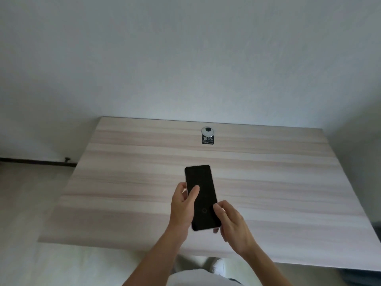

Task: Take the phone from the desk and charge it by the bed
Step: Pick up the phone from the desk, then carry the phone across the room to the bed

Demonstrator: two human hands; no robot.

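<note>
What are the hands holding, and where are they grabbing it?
The phone. The left hand holds its left edge, thumb lying on the dark screen; the right hand pinches its lower right corner.

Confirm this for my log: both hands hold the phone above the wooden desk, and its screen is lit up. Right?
Not quite. In the head view the phone has a dark, unlit screen. The rest stands: left hand and right hand both hold it above the wooden desk.
</note>
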